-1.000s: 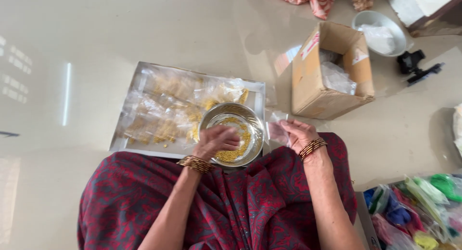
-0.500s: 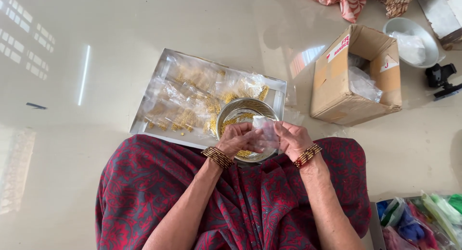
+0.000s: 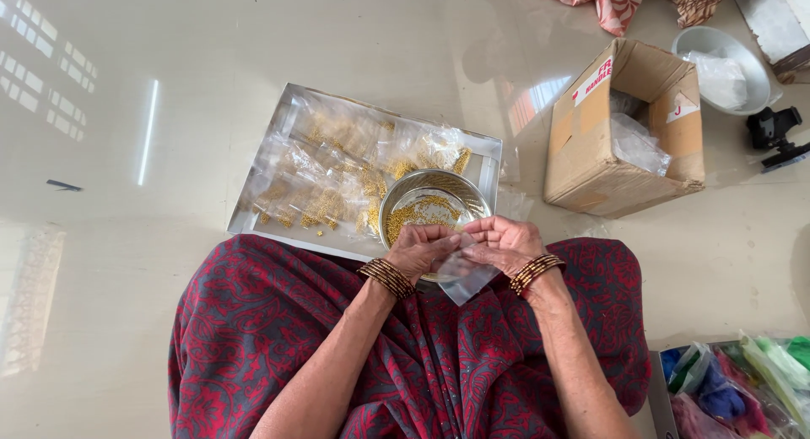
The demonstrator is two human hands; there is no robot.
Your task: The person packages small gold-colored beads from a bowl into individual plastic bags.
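Both hands are meeting over the lap — the left hand (image 3: 419,246) and right hand (image 3: 504,243) are pinching the mouth of a small clear plastic pouch (image 3: 467,279), which is hanging just below them. At twelve o'clock from the hands, a steel bowl (image 3: 432,204) of tiny gold beads is sitting on a shallow tray (image 3: 283,127) lined with filled bead packets (image 3: 325,173). Judging by this, the pouch is being opened for filling — fingers need to part its mouth.

Small clear plastic pouch (image 3: 467,276): empty, limp, mouth up, hanging over lap. Steel bowl (image 3: 434,204): round, holding gold beads, resting on tray corner, behind pouch.
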